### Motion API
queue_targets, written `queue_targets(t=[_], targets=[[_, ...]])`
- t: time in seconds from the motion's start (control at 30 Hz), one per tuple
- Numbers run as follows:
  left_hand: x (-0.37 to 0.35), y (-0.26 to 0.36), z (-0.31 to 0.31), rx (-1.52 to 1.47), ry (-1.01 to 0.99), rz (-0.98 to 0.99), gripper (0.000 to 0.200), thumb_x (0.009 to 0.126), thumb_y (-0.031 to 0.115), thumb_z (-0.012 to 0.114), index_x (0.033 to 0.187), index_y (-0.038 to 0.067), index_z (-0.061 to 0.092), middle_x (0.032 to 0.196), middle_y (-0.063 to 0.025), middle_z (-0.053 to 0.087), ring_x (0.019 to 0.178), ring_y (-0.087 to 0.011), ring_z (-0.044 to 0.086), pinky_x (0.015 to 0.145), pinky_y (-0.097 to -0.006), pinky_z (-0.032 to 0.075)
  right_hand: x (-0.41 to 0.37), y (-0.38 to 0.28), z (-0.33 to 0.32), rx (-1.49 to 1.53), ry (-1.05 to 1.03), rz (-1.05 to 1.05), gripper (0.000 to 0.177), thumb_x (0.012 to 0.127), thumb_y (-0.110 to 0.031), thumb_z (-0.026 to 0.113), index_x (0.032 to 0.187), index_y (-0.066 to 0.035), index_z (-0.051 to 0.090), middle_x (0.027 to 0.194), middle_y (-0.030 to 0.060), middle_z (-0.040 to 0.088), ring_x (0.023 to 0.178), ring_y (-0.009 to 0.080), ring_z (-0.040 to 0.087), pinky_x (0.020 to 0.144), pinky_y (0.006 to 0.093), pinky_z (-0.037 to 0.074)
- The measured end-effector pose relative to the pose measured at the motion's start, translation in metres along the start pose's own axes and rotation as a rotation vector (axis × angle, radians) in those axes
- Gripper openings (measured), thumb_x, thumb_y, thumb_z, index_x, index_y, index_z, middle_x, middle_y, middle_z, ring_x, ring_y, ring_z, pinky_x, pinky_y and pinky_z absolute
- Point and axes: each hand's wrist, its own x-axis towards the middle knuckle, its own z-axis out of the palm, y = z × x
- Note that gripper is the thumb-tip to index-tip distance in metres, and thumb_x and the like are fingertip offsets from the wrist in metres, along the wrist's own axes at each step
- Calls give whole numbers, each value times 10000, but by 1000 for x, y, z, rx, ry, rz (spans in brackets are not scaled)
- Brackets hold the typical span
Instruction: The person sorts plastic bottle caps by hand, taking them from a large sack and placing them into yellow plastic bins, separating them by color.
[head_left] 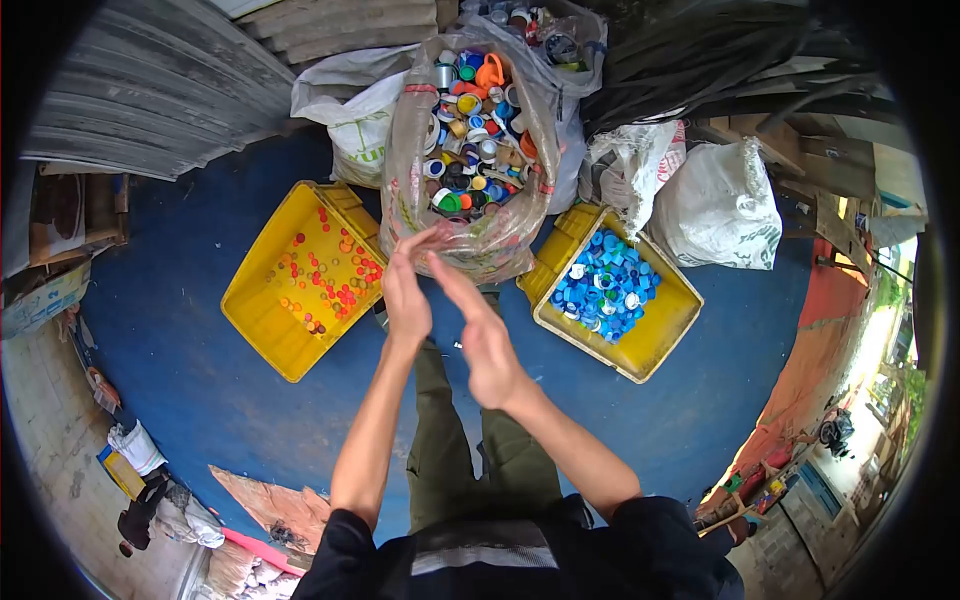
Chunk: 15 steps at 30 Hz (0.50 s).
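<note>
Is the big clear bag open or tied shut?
Open. The bag gapes wide at its mouth, with colourful caps showing inside.

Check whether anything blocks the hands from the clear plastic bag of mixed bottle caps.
Nothing visible does: left hand and right hand sit open at the near wall of the clear plastic bag.
</note>
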Motion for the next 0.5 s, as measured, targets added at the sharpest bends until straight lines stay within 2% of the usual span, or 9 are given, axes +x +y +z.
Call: queue_targets(t=[0.07, 0.1, 0.13, 0.2, 0.23, 0.33, 0.37, 0.47, 0.5], targets=[[-11, 31, 24, -994, 23, -522, 842, 1132, 599, 101, 1422, -18, 594, 1427, -201, 639, 1328, -322, 589, 1144, -435, 421, 8, 56, -8, -600, -270, -349, 830, 1107, -654, 226, 1619, -25, 406, 1661, 239, 405, 1561, 405, 359, 1291, 532, 184], [-13, 56, 36, -789, -29, -529, 878, 1112, 639, 92, 1473, -10, 562, 1470, -208, 606, 1377, -330, 556, 1177, -431, 386, 4, 115, -16, -414, -158, -574, 756, 1079, -587, 426, 1629, -68, 412, 1680, 193, 401, 1574, 408, 338, 1281, 549, 216], [-10, 71, 39, -717, -19, -487, 890, 1103, 658, 101, 1509, -6, 533, 1515, -206, 569, 1418, -331, 523, 1202, -434, 349, 23, 148, -29, -425, -182, -808, 760, 1070, -589, 448, 1625, -71, 420, 1688, 211, 376, 1577, 415, 325, 1285, 547, 209], [-3, 90, 38, -700, 61, -367, 893, 1097, 675, 137, 1568, -2, 478, 1605, -193, 492, 1490, -328, 457, 1245, -448, 273, 58, 141, -51, -736, -174, -307, 834, 1093, -656, 324, 1654, -38, 333, 1705, 231, 328, 1588, 392, 307, 1298, 504, 193], [-4, 90, 36, -754, 131, -305, 884, 1099, 673, 164, 1591, -3, 451, 1650, -182, 452, 1522, -323, 424, 1263, -458, 234, 62, 136, -48, -421, -74, -163, 862, 1090, -673, 292, 1661, -26, 294, 1709, 234, 314, 1591, 380, 303, 1300, 491, 196], [9, 61, 29, 321, -174, 188, 815, 1083, 659, 287, 1608, 61, 467, 1699, -186, 381, 1570, -365, 353, 1272, -507, 182, 56, 124, -19, 398, 90, 345, 1030, 1034, -794, 189, 1690, -2, 124, 1716, 227, 289, 1581, 341, 324, 1294, 453, 243], [12, 39, 35, 533, -323, 219, 806, 1040, 689, 376, 1612, 132, 490, 1691, -178, 395, 1569, -391, 341, 1259, -541, 197, 55, 116, -22, 618, 78, 415, 1048, 1022, -811, 189, 1688, -3, 137, 1717, 226, 287, 1580, 342, 327, 1293, 457, 246], [17, 14, 36, 617, -357, 209, 799, 1028, 699, 395, 1610, 161, 497, 1695, -157, 397, 1578, -376, 332, 1245, -559, 222, 65, 78, -52, 1278, 42, 581, 1104, 984, -861, 189, 1683, -7, 175, 1720, 223, 284, 1575, 344, 334, 1292, 468, 254], [22, 15, 34, 757, -370, 248, 727, 1038, 610, 509, 1599, 148, 504, 1666, -172, 432, 1532, -375, 403, 1211, -548, 303, 77, 69, -71, 1365, 112, 588, 1146, 952, -901, 172, 1673, -11, 219, 1721, 228, 281, 1571, 353, 338, 1288, 502, 259]])
